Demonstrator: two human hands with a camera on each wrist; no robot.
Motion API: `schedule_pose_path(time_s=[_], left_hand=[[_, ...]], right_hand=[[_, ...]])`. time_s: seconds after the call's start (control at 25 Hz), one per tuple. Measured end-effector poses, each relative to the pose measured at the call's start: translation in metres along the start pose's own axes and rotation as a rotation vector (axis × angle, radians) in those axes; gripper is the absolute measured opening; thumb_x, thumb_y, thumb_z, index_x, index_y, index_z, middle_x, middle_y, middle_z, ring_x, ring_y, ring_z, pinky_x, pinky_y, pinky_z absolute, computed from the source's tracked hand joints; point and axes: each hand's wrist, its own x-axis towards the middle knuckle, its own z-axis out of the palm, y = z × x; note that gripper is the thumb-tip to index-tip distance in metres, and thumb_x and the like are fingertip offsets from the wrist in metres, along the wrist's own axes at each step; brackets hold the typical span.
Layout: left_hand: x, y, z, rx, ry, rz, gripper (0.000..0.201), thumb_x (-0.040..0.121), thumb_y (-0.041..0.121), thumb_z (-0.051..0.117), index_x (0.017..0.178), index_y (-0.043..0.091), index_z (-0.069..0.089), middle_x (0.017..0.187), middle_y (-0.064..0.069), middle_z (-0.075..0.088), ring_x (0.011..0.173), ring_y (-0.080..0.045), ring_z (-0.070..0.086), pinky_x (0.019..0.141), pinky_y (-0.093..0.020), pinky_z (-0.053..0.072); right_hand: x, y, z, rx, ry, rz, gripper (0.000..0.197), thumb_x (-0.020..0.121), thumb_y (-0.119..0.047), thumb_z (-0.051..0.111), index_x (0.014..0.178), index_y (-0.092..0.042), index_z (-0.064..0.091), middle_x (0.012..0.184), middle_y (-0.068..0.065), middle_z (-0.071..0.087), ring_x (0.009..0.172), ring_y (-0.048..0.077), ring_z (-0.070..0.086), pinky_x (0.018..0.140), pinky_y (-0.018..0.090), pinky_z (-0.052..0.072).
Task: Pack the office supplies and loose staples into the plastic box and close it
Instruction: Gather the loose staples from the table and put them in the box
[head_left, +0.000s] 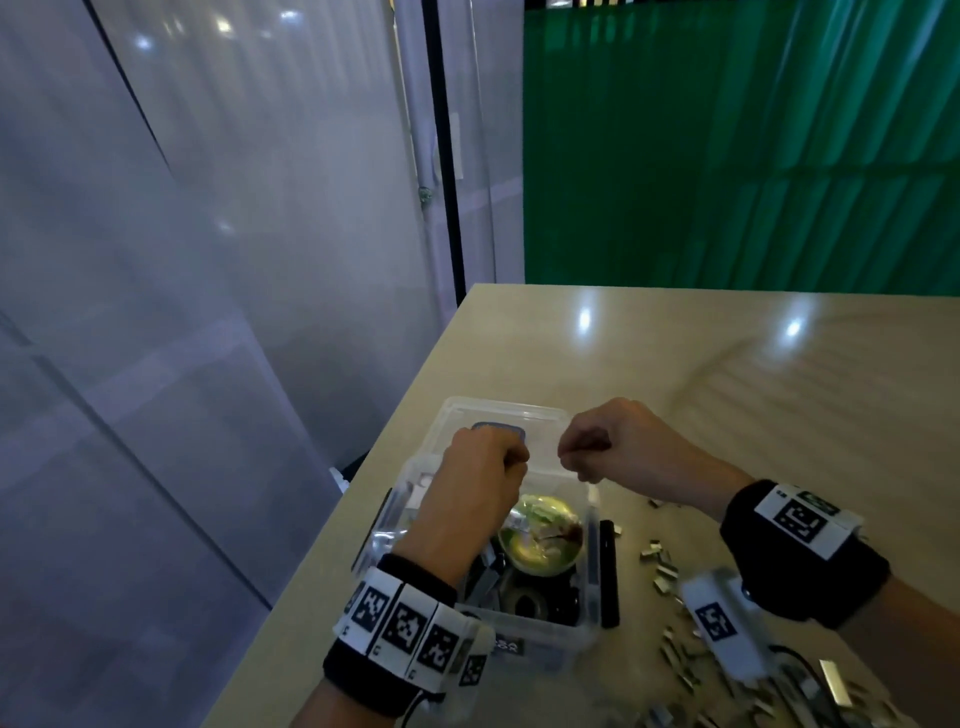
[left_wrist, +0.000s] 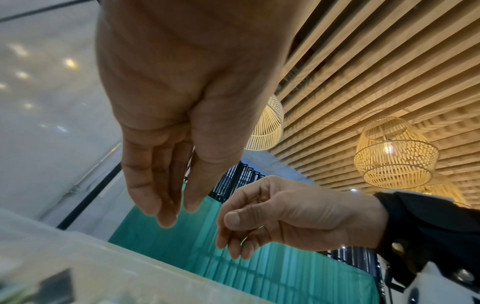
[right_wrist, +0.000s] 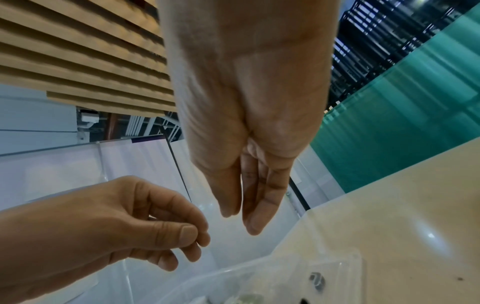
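Observation:
A clear plastic box (head_left: 535, 636) stands open near the table's left edge, its lid (head_left: 498, 413) folded back on the far side. Inside lie a shiny tape roll (head_left: 540, 543) and dark items. Loose staples (head_left: 665, 571) are scattered on the table to the right of the box. My left hand (head_left: 511, 460) hovers over the box's far end, fingers curled, thumb against the index finger (right_wrist: 189, 234). My right hand (head_left: 569, 457) hangs close beside it in the same pinch (left_wrist: 231, 220). Nothing shows between either hand's fingertips.
A black bar (head_left: 609, 571) lies against the box's right wall. A staple pile (head_left: 810, 691) lies by the right wrist. The beige table (head_left: 727, 374) stretches far and right; its left edge (head_left: 363, 499) drops off beside glass panels. A green screen (head_left: 727, 156) stands behind.

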Motion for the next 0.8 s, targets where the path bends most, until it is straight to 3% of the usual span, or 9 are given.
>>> schedule_pose_path(time_s=[0.28,0.4,0.52,0.68,0.8], left_hand=[[0.009,0.081,0.046,-0.041,-0.159,0.091,0.014,0.09,0.019,0.066,0.098,0.014,0.076,0.09,-0.003,0.074,0.081,-0.015,0.066,0.075,-0.024,0.049],[0.005,0.107,0.08,-0.034,-0.239,0.081,0.019,0.092,0.02,0.063,0.106,0.012,0.075,0.101,-0.01,0.072,0.092,-0.024,0.067,0.086,-0.033,0.054],[0.0,0.121,0.124,-0.043,-0.324,0.001,0.024,0.093,0.021,0.062,0.113,0.013,0.071,0.111,-0.013,0.067,0.096,-0.026,0.067,0.089,-0.035,0.054],[-0.013,0.119,0.174,-0.02,-0.375,-0.112,0.033,0.097,0.022,0.058,0.125,0.005,0.057,0.128,-0.013,0.055,0.118,-0.029,0.055,0.096,-0.035,0.044],[-0.018,0.107,0.198,0.003,-0.36,-0.251,0.049,0.096,0.029,0.059,0.136,0.007,0.042,0.141,-0.013,0.038,0.133,-0.033,0.037,0.105,-0.042,0.042]], right_hand=[[-0.052,0.059,-0.054,0.028,0.046,0.083,0.01,0.086,-0.002,0.073,0.079,-0.009,0.074,0.067,0.006,0.073,0.06,0.017,0.071,0.06,0.03,0.058],[-0.069,0.086,-0.063,0.064,0.045,0.137,0.007,0.088,-0.004,0.073,0.082,-0.007,0.075,0.07,0.007,0.074,0.06,0.016,0.07,0.059,0.029,0.058],[-0.082,0.111,-0.061,0.074,0.014,0.194,0.006,0.089,-0.004,0.073,0.084,-0.005,0.075,0.073,0.009,0.075,0.063,0.018,0.071,0.059,0.027,0.058],[-0.089,0.141,-0.055,0.109,0.025,0.284,0.007,0.089,-0.006,0.074,0.082,-0.007,0.077,0.075,0.009,0.074,0.066,0.015,0.07,0.062,0.023,0.057],[-0.082,0.172,-0.048,0.135,0.144,0.345,0.004,0.083,-0.007,0.078,0.085,-0.01,0.077,0.081,0.008,0.074,0.073,0.014,0.068,0.072,0.034,0.057]])
